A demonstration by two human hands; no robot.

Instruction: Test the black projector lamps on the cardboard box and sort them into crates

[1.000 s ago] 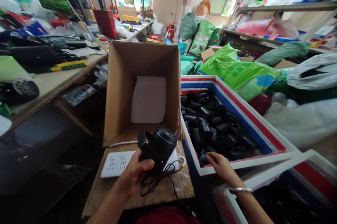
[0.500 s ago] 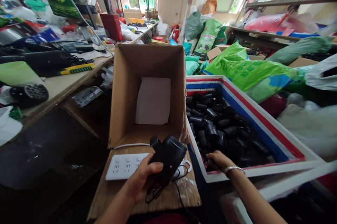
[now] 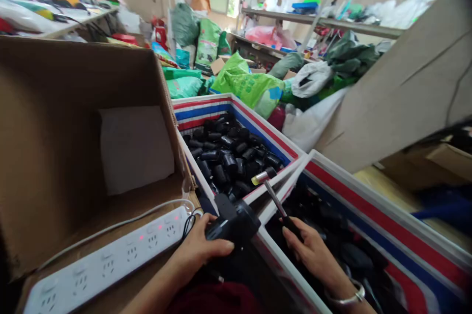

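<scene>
- Gripping a black plastic device with a rounded barrel, the left hand has thumb and fingers closed on it, just in front of a white-rimmed box lined with red, white and blue stripes.
- The right hand is wrapped around the dark handle of a hammer with a shiny metal shaft; its cylindrical, yellow-tipped head is apart from the device.
- Work on this device looks unfinished; many glossy black cylindrical pieces lie loose in the box, whether done or waiting cannot be told.
- Beside them: a matte brown cardboard carton and a long, smooth white plastic power strip.
</scene>
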